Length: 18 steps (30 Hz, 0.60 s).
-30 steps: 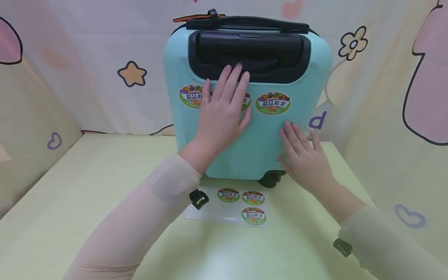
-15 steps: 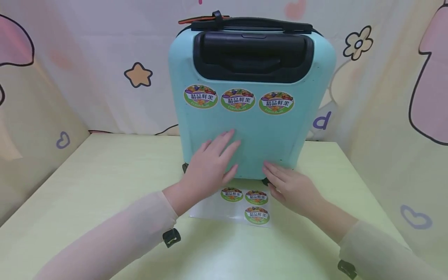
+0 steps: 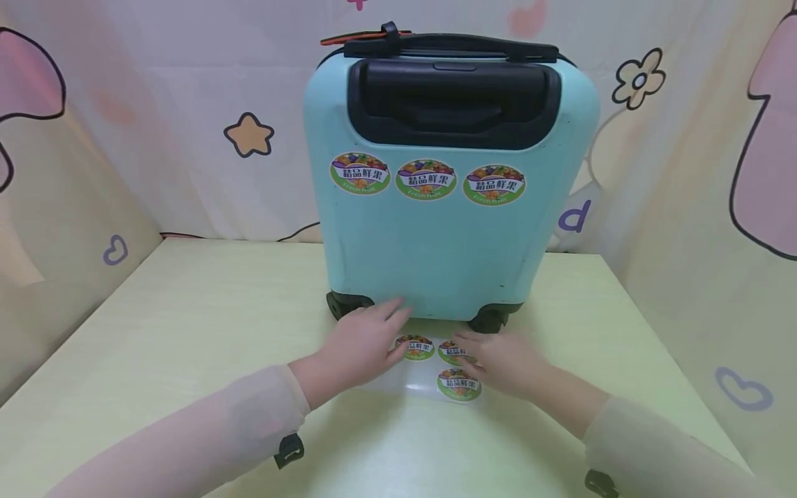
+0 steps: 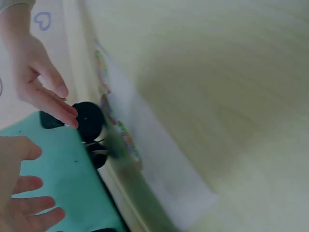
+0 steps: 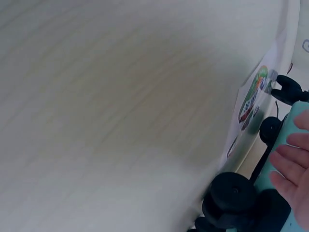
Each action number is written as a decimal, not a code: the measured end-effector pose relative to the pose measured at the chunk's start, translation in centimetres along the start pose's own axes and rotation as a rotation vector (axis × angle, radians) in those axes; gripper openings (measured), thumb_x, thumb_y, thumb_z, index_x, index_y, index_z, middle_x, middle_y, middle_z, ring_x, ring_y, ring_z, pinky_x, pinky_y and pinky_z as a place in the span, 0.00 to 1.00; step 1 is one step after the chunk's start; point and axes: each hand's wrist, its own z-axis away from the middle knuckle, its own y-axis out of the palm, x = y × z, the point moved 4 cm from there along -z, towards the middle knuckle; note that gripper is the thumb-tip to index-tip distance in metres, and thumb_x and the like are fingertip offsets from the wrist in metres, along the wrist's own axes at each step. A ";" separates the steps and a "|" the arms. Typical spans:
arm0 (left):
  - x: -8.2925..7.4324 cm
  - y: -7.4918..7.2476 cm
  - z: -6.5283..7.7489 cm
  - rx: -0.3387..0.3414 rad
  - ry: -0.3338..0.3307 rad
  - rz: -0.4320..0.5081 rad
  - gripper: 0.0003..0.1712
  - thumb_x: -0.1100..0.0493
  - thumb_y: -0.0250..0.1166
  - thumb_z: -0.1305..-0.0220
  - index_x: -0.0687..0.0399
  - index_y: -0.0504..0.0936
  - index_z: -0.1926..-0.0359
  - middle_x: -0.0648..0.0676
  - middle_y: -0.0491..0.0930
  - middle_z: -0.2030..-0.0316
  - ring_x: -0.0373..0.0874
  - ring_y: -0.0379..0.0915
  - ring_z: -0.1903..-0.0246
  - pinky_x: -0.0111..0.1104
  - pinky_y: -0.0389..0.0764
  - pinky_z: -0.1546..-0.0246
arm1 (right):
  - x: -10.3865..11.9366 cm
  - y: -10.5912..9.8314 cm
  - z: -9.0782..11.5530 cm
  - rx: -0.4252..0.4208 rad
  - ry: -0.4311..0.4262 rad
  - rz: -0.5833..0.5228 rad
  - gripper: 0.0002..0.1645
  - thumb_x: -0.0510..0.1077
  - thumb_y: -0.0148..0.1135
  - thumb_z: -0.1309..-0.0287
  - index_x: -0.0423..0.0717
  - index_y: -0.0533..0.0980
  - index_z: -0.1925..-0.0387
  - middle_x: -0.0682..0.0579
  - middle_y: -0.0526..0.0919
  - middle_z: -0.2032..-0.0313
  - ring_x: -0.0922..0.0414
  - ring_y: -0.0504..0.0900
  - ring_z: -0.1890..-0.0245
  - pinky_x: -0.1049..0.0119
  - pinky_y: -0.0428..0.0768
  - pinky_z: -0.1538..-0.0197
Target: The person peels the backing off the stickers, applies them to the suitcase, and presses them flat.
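Turquoise suitcase (image 3: 429,242) stands upright on your table (image 3: 218,311), three stickers (image 3: 426,180) stuck in a row; three more show on the sheet (image 3: 405,380) before it, apparently left to apply. Your left hand (image 3: 355,346) and right hand (image 3: 507,361), fingers loosely extended, hold nothing.

Place: a screened-off tabletop booth (image 3: 679,304); home or studio, we can't tell!
Backdrop (image 3: 187,152): cartoon-printed cloth, running behind and along both sides!
Prints: here's a star (image 3: 249,135), there's a flower (image 3: 639,79), a purple heart (image 3: 115,250)!
Tabletop (image 3: 212,304): pale, faintly grained, reaching back towards the cloth.
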 end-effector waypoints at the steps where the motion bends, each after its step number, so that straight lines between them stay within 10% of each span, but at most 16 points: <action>1: 0.0 0.5 0.1 0.038 -0.009 0.003 0.23 0.51 0.62 0.42 0.58 0.76 0.48 0.56 0.76 0.48 0.47 0.76 0.53 0.38 0.79 0.60 | 0.1 0.2 -0.1 0.023 0.000 -0.011 0.19 0.45 0.65 0.47 0.43 0.80 0.54 0.49 0.83 0.55 0.62 0.76 0.85 0.73 0.67 0.85; 10: 0.7 4.2 0.4 0.382 -0.111 0.030 0.22 0.50 0.58 0.39 0.53 0.75 0.46 0.52 0.77 0.53 0.45 0.75 0.58 0.37 0.77 0.64 | 0.5 2.1 -0.5 0.170 -0.035 -0.054 0.22 0.51 0.61 0.42 0.41 0.79 0.52 0.45 0.81 0.52 0.53 0.82 0.57 0.62 0.80 0.62; 18: 1.4 6.9 0.4 0.543 -0.191 0.053 0.28 0.49 0.59 0.39 0.55 0.71 0.41 0.56 0.74 0.47 0.51 0.70 0.46 0.43 0.70 0.47 | 0.8 2.4 -0.5 0.155 -0.074 -0.023 0.08 0.48 0.61 0.43 0.50 0.74 0.70 0.56 0.82 0.68 0.63 0.68 0.84 0.70 0.66 0.82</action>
